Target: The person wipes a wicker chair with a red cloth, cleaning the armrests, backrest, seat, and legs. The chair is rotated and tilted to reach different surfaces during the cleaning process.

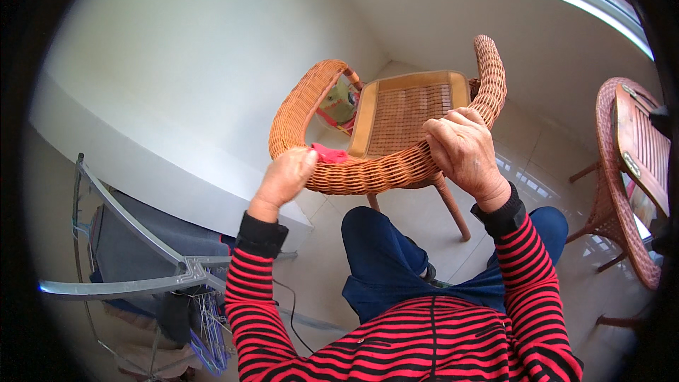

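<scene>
A wicker armchair (371,174) with orange-brown woven arms and a curved back rim stands before me. My left hand (286,172) is at the left part of the back rim, slightly blurred, with a red cloth (330,154) sticking out past its fingers and lying against the weave. My right hand (460,146) is closed around the rim's right part, where it bends toward the arm. Between the arms lies a seat mat (411,109) of small brown tiles with a tan border.
At the lower left stands a metal drying rack (196,270) with hangers (209,329) and dark cloth (154,223). A second wicker chair (610,170) holding a folded slatted wooden piece (642,143) is at the right. Walls meet behind the armchair. A dark cable (293,307) runs across the tiled floor.
</scene>
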Motion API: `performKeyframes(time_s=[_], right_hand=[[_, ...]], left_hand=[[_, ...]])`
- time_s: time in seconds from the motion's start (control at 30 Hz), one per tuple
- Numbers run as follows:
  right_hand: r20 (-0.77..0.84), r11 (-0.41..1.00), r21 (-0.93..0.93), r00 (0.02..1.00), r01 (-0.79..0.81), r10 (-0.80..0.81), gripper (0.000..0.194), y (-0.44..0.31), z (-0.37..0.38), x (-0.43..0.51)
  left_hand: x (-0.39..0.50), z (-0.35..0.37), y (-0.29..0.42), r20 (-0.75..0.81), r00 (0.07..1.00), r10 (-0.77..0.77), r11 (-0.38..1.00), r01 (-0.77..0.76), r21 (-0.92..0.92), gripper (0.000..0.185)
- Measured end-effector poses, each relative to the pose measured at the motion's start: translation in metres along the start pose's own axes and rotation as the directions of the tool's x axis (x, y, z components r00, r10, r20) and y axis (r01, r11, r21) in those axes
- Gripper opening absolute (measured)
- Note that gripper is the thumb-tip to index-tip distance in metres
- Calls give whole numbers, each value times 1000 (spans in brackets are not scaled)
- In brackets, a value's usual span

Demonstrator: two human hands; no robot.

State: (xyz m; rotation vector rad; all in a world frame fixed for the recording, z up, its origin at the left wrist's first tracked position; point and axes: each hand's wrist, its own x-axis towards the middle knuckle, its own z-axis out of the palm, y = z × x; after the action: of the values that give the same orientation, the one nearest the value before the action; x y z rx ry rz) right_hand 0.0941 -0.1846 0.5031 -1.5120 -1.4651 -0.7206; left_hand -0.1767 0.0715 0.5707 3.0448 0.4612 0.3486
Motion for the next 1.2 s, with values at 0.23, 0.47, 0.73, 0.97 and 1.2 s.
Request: performKeyframes(time_s=[0.23, 0.47, 0.73, 0.97, 1.2], right_hand=[[0, 1000, -6, 1000, 2, -2, 9, 0, -2, 1], [-20, 1000, -12, 1000, -17, 17, 9, -3, 0, 1], [-56, 1000, 15, 998, -13, 14, 8, -4, 0, 3], [-22, 1000, 15, 1000, 1, -1, 9, -3, -1, 2], [-71, 999, 20, 997, -31, 32, 8, -7, 1, 4]], left_hand=[[9, 9, -29, -64, 994, -87, 995, 85, -44, 44], [17, 11, 71, -80, 994, 75, 997, -77, -16, 34], [60, 40, 160, -181, 969, 169, 977, -189, -100, 32], [56, 33, 138, -245, 965, -97, 920, -7, -392, 36], [42, 27, 105, -108, 909, -403, 18, -110, -994, 47]])
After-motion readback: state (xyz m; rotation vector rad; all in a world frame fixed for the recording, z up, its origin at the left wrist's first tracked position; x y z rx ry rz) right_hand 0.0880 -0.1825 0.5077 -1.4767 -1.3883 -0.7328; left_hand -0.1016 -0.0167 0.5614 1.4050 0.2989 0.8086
